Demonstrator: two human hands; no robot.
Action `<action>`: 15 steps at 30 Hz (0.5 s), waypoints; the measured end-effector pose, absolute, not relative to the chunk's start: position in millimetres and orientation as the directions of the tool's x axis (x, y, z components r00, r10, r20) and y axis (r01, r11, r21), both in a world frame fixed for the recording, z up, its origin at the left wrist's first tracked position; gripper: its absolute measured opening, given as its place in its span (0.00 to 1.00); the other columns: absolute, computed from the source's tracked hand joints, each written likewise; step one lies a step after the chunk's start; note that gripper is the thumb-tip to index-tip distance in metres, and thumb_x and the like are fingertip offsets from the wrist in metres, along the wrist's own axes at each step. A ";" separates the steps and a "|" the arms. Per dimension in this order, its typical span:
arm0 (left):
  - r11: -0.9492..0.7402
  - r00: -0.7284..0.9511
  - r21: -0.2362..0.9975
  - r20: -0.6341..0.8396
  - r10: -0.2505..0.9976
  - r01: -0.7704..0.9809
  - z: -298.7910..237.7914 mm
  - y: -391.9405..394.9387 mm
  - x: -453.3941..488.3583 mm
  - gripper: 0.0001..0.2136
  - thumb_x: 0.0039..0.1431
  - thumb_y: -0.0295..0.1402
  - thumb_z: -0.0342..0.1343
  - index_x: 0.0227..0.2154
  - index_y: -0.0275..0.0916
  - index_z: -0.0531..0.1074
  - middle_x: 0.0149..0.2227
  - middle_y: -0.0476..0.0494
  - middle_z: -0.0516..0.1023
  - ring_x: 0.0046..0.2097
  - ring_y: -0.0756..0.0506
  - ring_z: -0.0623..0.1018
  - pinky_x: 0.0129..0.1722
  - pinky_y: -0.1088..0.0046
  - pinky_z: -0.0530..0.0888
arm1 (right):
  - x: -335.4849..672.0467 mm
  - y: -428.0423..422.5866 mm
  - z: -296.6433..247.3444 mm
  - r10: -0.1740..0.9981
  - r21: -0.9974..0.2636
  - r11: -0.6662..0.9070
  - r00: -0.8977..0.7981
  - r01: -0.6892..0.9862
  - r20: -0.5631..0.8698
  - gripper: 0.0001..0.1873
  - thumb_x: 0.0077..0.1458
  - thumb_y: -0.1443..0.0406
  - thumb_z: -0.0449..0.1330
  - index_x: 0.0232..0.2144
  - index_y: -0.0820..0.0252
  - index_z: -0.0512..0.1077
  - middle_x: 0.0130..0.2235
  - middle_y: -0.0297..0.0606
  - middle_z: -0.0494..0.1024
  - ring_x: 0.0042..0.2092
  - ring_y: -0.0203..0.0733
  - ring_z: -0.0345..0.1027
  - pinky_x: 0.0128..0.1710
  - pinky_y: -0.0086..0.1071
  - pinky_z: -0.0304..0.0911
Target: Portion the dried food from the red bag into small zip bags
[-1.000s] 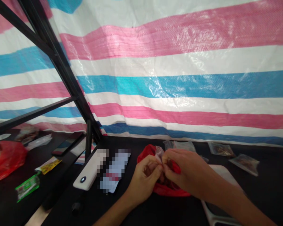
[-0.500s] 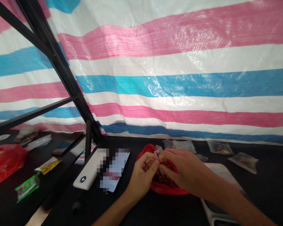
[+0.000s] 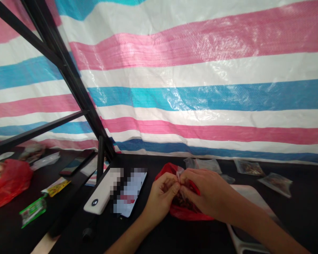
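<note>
Evidently both grips are clenched on one small clear pouch (image 3: 179, 173): the left grip (image 3: 161, 197) and the right grip (image 3: 204, 192) meet fingertip to fingertip at its top edge, directly above the red bag (image 3: 185, 214) of dark bits on the counter (image 3: 153, 236). Whether the mouth is being parted or pressed closed, I cannot tell. The film looks thin and slippery, so short pinches close to the rim should serve better than tugging, and holding it over the red bag would catch spills. A phone (image 3: 129, 194) lies just left of the left grip.
</note>
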State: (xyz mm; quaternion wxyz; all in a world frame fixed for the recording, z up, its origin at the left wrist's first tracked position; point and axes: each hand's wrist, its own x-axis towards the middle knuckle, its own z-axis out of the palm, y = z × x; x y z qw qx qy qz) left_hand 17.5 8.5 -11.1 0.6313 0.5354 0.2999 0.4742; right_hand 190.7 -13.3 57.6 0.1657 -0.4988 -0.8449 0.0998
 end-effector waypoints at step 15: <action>0.096 0.327 0.913 0.043 0.944 -0.396 -10.4 11.7 19.7 0.15 0.51 0.41 0.71 0.32 0.36 0.75 0.30 0.48 0.79 0.33 0.50 0.75 0.36 0.76 0.68 | 188.4 -6.5 56.9 0.912 -0.410 0.410 -0.369 0.815 0.180 0.04 0.62 0.68 0.59 0.36 0.56 0.74 0.38 0.35 0.81 0.40 0.44 0.75 0.40 0.34 0.61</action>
